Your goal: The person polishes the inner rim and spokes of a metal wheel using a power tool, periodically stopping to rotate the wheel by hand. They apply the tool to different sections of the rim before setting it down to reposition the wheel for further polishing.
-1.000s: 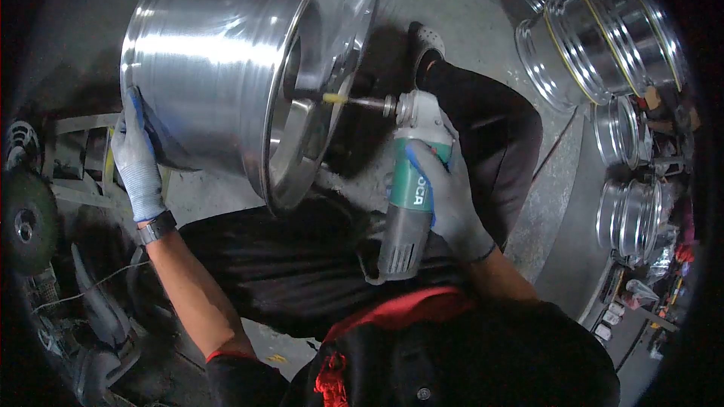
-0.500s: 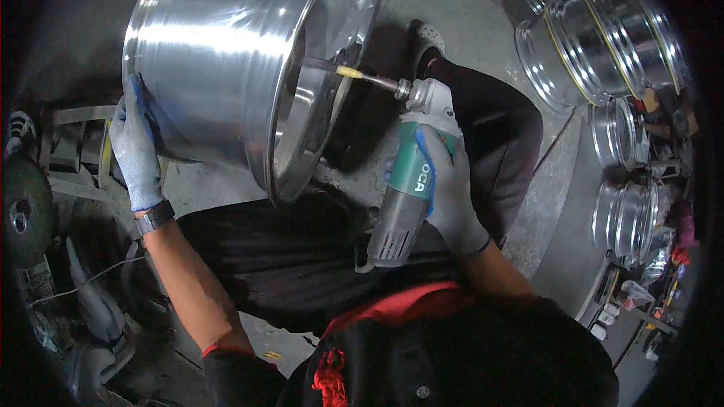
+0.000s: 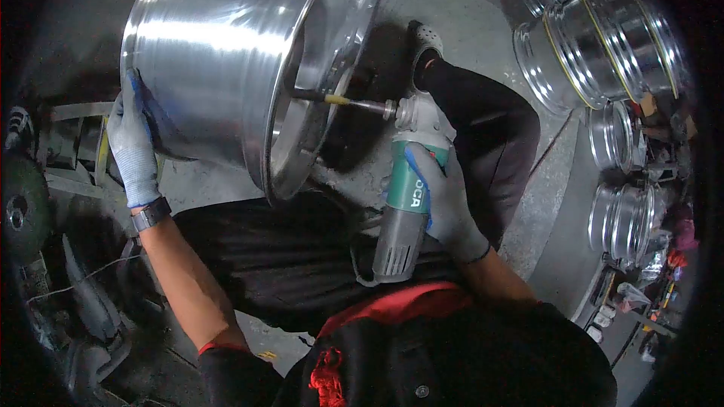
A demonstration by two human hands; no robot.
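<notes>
A large shiny metal wheel rim [image 3: 204, 68] lies on its side at the upper left. My left hand [image 3: 134, 139], in a grey and blue glove, grips its left edge, with some fingers hidden behind the metal. In my right hand [image 3: 445, 200], also gloved, is a green and grey power grinder [image 3: 406, 196], with the fingers wrapped round its body. The grinder's thin shaft [image 3: 339, 99], with a yellow band, points left into the rim's open side. Its tip is near the inner edge; whether it touches cannot be made out.
Several polished rims [image 3: 603, 41] stand at the upper right, with more stacked rims [image 3: 622, 222] below. A metal frame [image 3: 75, 113] and a round disc [image 3: 23, 211] are at the far left. My legs are bent around the work, with one shoe [image 3: 428, 39] on the floor.
The grinder and my right hand have moved slightly down and toward me, and the shaft has shifted lower and left at the rim's opening. My left hand keeps nearly the same place.
</notes>
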